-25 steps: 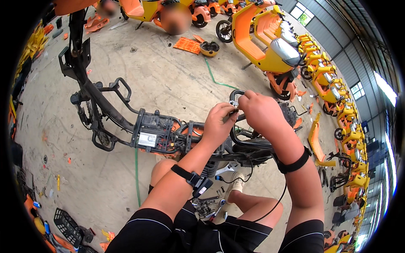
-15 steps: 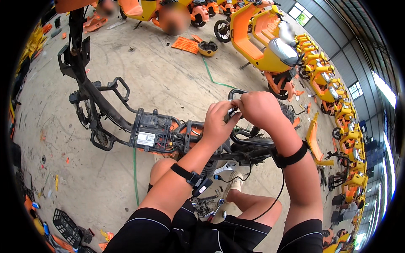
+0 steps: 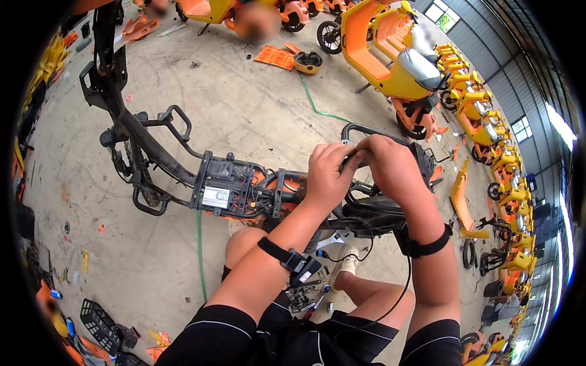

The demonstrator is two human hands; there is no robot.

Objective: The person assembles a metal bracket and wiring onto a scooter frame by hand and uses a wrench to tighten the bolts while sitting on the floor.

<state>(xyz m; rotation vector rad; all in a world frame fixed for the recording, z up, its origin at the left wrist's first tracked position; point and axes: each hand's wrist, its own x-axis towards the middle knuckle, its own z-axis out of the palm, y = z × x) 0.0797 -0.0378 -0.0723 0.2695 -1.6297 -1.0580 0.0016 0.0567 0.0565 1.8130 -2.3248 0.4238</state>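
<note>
A stripped black scooter frame (image 3: 152, 143) stretches across the floor before me, with a battery tray (image 3: 227, 188) and loose wiring in its middle. Over its rear end, beside a bent black tube (image 3: 378, 130), my two hands meet. My left hand (image 3: 329, 174) is closed, thumb and fingers pinched together at a small dark part. Against it, my right hand (image 3: 390, 160) curls over with its fingertips on the same spot. The fingers mostly hide what they grip. Below lie an adjustable wrench (image 3: 333, 238), a ratchet (image 3: 321, 297) and a pile of small bolts (image 3: 300, 299).
A yellow and orange scooter (image 3: 384, 67) stands at the far right, with rows of others behind it. A helmet (image 3: 307, 63) lies beside an orange panel (image 3: 274, 57). At the right rests a curved yellow-orange panel (image 3: 462, 198); at lower left, a black crate (image 3: 101, 323).
The view has shifted slightly, so the scene sits a little differently. Both hands stay together at the tube, and my right hand has turned, its fingers curling further down.
</note>
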